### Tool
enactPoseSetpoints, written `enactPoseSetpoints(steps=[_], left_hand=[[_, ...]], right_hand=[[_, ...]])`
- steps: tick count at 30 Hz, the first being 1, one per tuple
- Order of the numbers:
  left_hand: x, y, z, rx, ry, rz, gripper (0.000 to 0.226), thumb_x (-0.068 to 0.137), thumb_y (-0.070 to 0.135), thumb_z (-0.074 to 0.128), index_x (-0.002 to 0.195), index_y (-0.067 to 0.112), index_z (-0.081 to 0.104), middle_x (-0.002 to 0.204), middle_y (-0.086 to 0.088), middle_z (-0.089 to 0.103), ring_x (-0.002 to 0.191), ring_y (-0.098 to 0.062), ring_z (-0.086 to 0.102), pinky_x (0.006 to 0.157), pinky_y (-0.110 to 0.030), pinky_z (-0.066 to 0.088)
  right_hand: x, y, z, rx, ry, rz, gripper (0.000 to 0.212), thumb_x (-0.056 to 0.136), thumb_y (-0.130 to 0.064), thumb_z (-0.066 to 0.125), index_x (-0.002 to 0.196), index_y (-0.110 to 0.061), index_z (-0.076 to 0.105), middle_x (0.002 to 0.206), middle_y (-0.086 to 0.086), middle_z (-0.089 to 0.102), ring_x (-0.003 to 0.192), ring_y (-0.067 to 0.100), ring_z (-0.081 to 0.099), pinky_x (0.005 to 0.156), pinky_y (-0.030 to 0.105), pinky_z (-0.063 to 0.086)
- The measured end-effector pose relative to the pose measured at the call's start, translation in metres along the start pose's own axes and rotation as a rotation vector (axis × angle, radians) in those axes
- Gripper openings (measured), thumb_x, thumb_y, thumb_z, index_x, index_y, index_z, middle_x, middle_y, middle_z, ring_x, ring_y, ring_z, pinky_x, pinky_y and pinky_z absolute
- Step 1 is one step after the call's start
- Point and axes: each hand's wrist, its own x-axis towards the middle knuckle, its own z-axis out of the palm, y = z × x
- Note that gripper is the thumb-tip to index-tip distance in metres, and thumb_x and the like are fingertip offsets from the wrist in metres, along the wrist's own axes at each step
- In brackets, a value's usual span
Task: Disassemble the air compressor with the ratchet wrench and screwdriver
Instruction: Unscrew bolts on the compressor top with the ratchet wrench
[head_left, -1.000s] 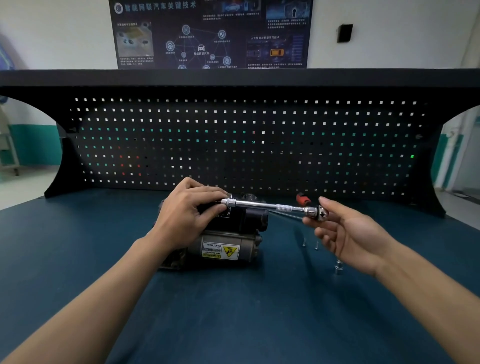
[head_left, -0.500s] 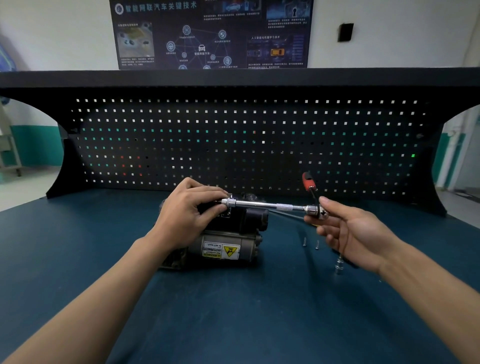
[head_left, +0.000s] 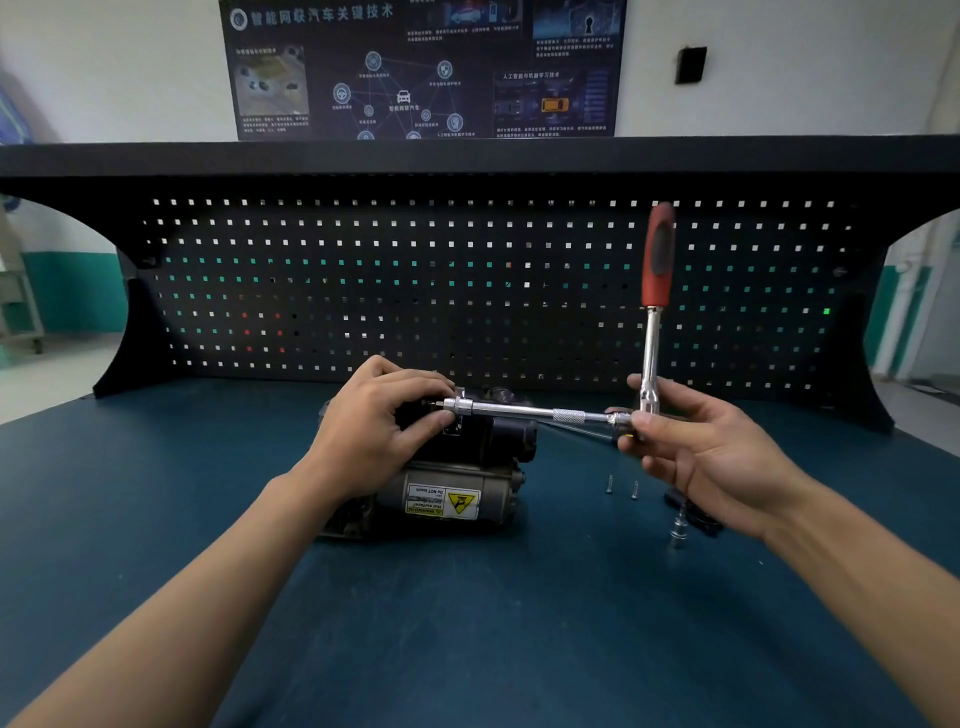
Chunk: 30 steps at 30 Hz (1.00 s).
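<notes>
Nearest you, both your forearms reach in over the dark blue table (head_left: 467, 634). A small socket (head_left: 679, 532) stands on it below your right wrist, and two loose screws (head_left: 610, 483) lie just left of that. A dark object (head_left: 698, 519) beside the socket is mostly hidden by your hand, so you cannot tell what it is.

The air compressor (head_left: 467, 483) lies on its side mid-table, with its yellow warning label (head_left: 441, 504) facing you. Your left hand (head_left: 374, 421) covers its upper left part. The fingers are curled over the top, and thumb and forefinger pinch the far-left tip of the extension bar (head_left: 519, 411), hiding where it meets the compressor.

The bar runs level to the right into the ratchet wrench (head_left: 649, 353). Your right hand (head_left: 711, 457) pinches the wrench's head between thumb and fingertips, with the lower fingers loosely curled. The red handle stands straight up, slightly blurred, against the pegboard (head_left: 363, 291). Above that, the poster (head_left: 415, 67) is cut off at the top.
</notes>
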Motion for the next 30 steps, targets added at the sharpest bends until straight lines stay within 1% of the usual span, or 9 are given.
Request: enactPoseSetpoints(steps=[3,6,10,13,17,21,23,26,30], left_hand=[[0.0,0.001,-0.001,-0.003,-0.002,-0.006,0.02,0.085,0.026,0.079,0.104,0.027,0.076,0.11,0.031,0.063,0.094,-0.011,0.049,0.086,-0.004,0.032],[0.001,0.002,0.0,-0.004,-0.002,-0.007,0.02,0.085,0.025,0.078,0.105,0.027,0.076,0.11,0.032,0.062,0.093,-0.011,0.048,0.086,-0.004,0.032],[0.0,0.002,-0.001,-0.009,-0.004,-0.02,0.02,0.086,0.026,0.078,0.105,0.027,0.076,0.11,0.029,0.064,0.093,-0.011,0.048,0.086,-0.004,0.032],[0.001,0.002,-0.001,-0.011,-0.004,-0.029,0.02,0.086,0.027,0.078,0.105,0.027,0.076,0.11,0.03,0.064,0.095,-0.012,0.049,0.085,-0.007,0.034],[0.001,0.001,-0.002,0.013,-0.031,0.005,0.023,0.088,0.034,0.074,0.112,0.031,0.074,0.115,0.028,0.064,0.095,-0.013,0.048,0.085,-0.024,0.044],[0.002,0.001,-0.002,0.06,-0.042,0.032,0.026,0.092,0.044,0.066,0.114,0.033,0.074,0.118,0.024,0.066,0.092,-0.016,0.047,0.078,-0.039,0.051],[0.002,0.0,0.0,0.054,-0.011,0.066,0.024,0.091,0.038,0.068,0.111,0.028,0.076,0.115,0.02,0.069,0.089,-0.018,0.049,0.078,-0.038,0.051],[0.001,-0.001,0.002,0.054,0.028,0.098,0.021,0.089,0.031,0.072,0.108,0.023,0.078,0.112,0.016,0.072,0.086,-0.018,0.05,0.078,-0.032,0.049],[0.001,-0.001,0.003,0.076,0.05,0.13,0.022,0.089,0.031,0.07,0.107,0.021,0.078,0.11,0.013,0.073,0.086,-0.018,0.052,0.078,-0.029,0.049]], right_hand=[[-0.001,0.0,0.0,-0.082,-0.003,-0.062,0.042,0.066,-0.007,0.076,0.106,-0.016,0.074,0.109,0.013,0.075,0.083,0.025,0.074,0.059,0.023,0.056],[0.0,0.003,-0.001,-0.174,-0.003,-0.106,0.032,0.063,-0.003,0.078,0.091,-0.018,0.08,0.112,0.009,0.075,0.095,0.025,0.071,0.064,0.022,0.056],[0.002,0.011,-0.001,-0.209,-0.02,-0.139,0.029,0.076,0.017,0.069,0.083,-0.01,0.077,0.119,0.002,0.073,0.096,0.018,0.069,0.071,0.026,0.058],[0.001,0.013,-0.002,-0.259,-0.055,-0.158,0.024,0.076,0.019,0.069,0.081,-0.003,0.076,0.118,0.001,0.073,0.095,0.014,0.072,0.072,0.024,0.058],[0.003,0.012,-0.006,-0.261,-0.07,-0.151,0.021,0.076,0.017,0.07,0.088,0.001,0.075,0.12,0.0,0.073,0.1,0.021,0.072,0.074,0.025,0.059],[0.001,0.011,-0.006,-0.282,-0.033,-0.132,0.026,0.075,0.012,0.073,0.087,-0.011,0.078,0.119,-0.001,0.073,0.108,0.03,0.07,0.078,0.032,0.056],[0.001,0.01,-0.005,-0.273,-0.012,-0.105,0.027,0.071,0.005,0.076,0.093,-0.01,0.078,0.118,-0.001,0.074,0.109,0.033,0.069,0.072,0.03,0.056],[0.001,0.005,-0.002,-0.262,0.002,-0.036,0.051,0.063,-0.008,0.078,0.11,0.009,0.067,0.119,0.004,0.073,0.099,0.028,0.073,0.057,0.021,0.053],[-0.002,-0.001,0.006,-0.161,0.033,0.056,0.042,0.069,-0.023,0.077,0.108,-0.009,0.072,0.118,0.015,0.072,0.073,0.024,0.074,0.043,0.019,0.046]])
